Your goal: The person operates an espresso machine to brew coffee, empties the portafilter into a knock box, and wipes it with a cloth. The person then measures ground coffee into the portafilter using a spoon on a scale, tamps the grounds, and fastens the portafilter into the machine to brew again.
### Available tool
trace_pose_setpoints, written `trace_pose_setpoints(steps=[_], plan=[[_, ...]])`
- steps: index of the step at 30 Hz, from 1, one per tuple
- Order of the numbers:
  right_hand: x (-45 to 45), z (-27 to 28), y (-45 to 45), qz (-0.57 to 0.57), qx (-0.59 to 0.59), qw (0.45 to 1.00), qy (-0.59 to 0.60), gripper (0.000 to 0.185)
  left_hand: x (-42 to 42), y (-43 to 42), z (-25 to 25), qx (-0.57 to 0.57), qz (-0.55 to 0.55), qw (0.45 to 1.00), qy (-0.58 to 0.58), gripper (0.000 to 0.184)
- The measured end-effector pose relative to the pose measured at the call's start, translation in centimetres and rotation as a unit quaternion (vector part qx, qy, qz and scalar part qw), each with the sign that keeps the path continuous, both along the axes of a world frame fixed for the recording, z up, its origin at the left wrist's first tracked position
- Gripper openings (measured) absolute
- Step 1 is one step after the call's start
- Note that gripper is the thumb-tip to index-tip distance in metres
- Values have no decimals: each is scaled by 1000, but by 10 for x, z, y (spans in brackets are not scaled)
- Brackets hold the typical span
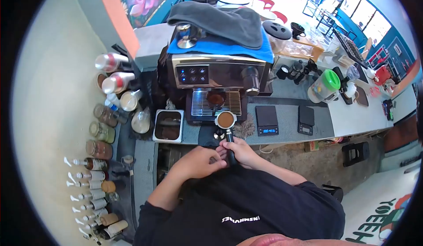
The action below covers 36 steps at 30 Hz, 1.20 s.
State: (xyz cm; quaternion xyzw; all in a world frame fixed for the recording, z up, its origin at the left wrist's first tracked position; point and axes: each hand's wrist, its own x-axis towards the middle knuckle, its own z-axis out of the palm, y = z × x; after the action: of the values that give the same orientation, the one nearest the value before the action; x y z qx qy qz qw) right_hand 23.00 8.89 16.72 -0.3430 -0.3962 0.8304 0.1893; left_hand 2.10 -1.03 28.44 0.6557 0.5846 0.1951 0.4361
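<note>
My right hand (pixel 240 152) is closed around the black handle of a portafilter (pixel 230 136), just in front of the counter edge. Its basket faces up, and brown coffee grounds (pixel 226 120) with an even, level surface fill it. My left hand (pixel 204 161) is beside the lower end of the handle, its fingers loosely bent and the thumb apart from them. Nothing shows in it; whether its fingertips touch my right hand I cannot tell. A coffee tamper (pixel 219 134) appears partly behind the portafilter. Beyond stands the espresso machine (pixel 216 74) with its drip tray (pixel 200 102).
A metal bin (pixel 168 126) is left of the machine. Two scales (pixel 267 118) lie to the right, near a green-lidded jug (pixel 324 86). Jars (pixel 102 131) and pump bottles (pixel 94 175) line the left wall. Cloths (pixel 220 21) and a metal tamper (pixel 186 39) top the machine.
</note>
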Motion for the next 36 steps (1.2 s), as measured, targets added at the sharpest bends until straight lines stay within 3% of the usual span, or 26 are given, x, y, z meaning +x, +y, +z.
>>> trace_pose_setpoints(steps=[2,3,5,7,8,10,16,18,20,21,24,27,28,30,32,36], plan=[[7,6,11,14,-37,999,-13,22,1,-7,38,122,84,985,-88,27],[9,5,13,13,-43,999,-16,20,3,-6,51,311,93,938,-124,30],[11,7,17,23,-39,999,-23,20,4,-32,101,458,91,874,-131,54],[9,7,20,16,-40,999,-21,19,5,-54,138,589,36,788,-177,56],[6,7,20,4,-42,999,-16,19,31,-38,165,697,-9,678,-233,60],[3,8,25,-11,-42,999,-7,18,65,-15,200,855,-94,402,-314,72],[-6,14,43,-49,-22,998,16,17,30,-97,184,797,39,601,-46,64],[-11,16,48,-68,-11,998,13,18,29,-93,181,812,-47,568,-124,58],[-16,17,56,-91,-1,996,7,18,34,-31,192,813,-251,381,-361,53],[-18,13,60,-98,-15,995,13,18,4,-57,174,910,-64,370,-179,46],[-31,10,73,-106,-23,994,7,16,-15,-80,141,823,26,556,-114,55],[-43,3,82,-103,-31,994,21,15,-12,-55,106,754,92,640,-113,59],[-48,0,84,-103,-36,994,28,15,-12,-45,88,731,93,654,-173,60],[-59,-4,89,-105,-44,993,43,16,-10,-58,56,584,161,769,-206,55],[-66,1,90,-93,-28,993,64,15,-11,-64,25,466,200,829,-235,49],[-83,12,91,-98,43,993,52,15,-2,-69,-22,337,262,857,-288,38]])
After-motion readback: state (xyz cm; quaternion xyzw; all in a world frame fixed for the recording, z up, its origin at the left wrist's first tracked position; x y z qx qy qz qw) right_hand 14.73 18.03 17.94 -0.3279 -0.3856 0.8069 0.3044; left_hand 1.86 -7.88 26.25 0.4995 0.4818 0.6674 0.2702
